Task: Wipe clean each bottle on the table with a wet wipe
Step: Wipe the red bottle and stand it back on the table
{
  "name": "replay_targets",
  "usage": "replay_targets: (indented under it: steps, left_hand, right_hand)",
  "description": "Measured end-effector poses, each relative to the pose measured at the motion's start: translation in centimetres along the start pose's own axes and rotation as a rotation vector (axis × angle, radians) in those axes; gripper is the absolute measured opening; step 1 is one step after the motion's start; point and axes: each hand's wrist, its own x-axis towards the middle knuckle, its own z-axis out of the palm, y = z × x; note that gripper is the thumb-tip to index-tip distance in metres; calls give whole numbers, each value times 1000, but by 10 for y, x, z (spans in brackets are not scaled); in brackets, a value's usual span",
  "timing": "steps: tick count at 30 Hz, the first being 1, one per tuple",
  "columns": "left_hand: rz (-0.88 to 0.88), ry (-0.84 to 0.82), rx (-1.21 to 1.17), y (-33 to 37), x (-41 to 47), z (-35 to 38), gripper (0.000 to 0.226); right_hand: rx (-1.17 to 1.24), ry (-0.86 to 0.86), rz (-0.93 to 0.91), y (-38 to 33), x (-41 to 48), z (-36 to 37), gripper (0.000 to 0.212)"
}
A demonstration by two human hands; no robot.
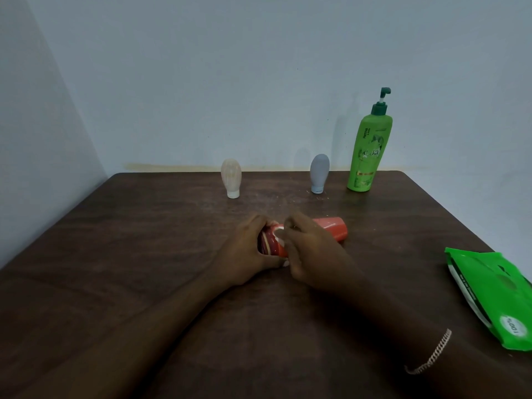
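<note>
A red bottle (334, 228) lies on its side in the middle of the dark wooden table (144, 240). My left hand (244, 251) grips its left end. My right hand (311, 249) covers the bottle's middle and holds a white wet wipe (279, 233) against it; only small bits of the wipe show. At the back stand a small beige bottle (231, 177), a small grey bottle (319, 172) and a tall green pump bottle (367, 151).
A green wet-wipe pack (495, 295) lies at the table's right edge. Blue-grey walls close off the back and the left side. A thin chain bracelet (431, 355) hangs on my right wrist.
</note>
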Motion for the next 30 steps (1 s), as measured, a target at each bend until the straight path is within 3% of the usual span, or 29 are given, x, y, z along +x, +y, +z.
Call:
replay_targets:
  steps: [6, 12, 18, 22, 27, 30]
  left_hand:
    - [5, -9, 6, 0, 2, 1, 74]
    - [-6, -3, -15, 1, 1, 0, 70]
    - [26, -2, 29, 0, 2, 3, 77]
    - [27, -6, 27, -1, 0, 1, 73]
    - [46, -9, 36, -1, 1, 2, 78]
    - [49, -7, 48, 0, 1, 3, 79]
  right_hand:
    - [-29, 90, 74, 21, -4, -12, 23]
    - [-5, 4, -5, 4, -4, -3, 36]
    - [11, 116, 70, 26, -5, -15, 15]
    - [3, 38, 25, 10, -3, -6, 31]
    - [5, 73, 55, 34, -12, -19, 18]
    - [-22, 128, 70, 31, -3, -17, 21]
